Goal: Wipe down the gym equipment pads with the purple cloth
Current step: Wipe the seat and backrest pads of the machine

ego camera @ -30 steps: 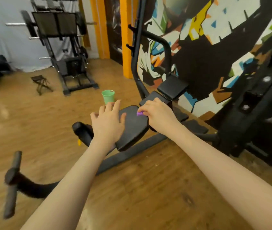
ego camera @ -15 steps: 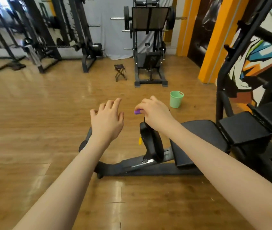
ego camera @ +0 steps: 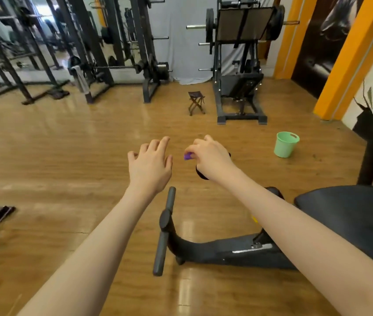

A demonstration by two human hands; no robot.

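The right hand [ego camera: 210, 157] pinches the purple cloth [ego camera: 187, 156] in its curled fingers; only a small purple corner shows, so most of it is probably balled in the palm. The left hand [ego camera: 150, 166] hovers beside it, fingers spread and holding nothing. Just under the right hand sits a dark roller pad [ego camera: 200, 173], mostly hidden. The large seat pad [ego camera: 349, 220] lies behind and to the right, nearer the right forearm.
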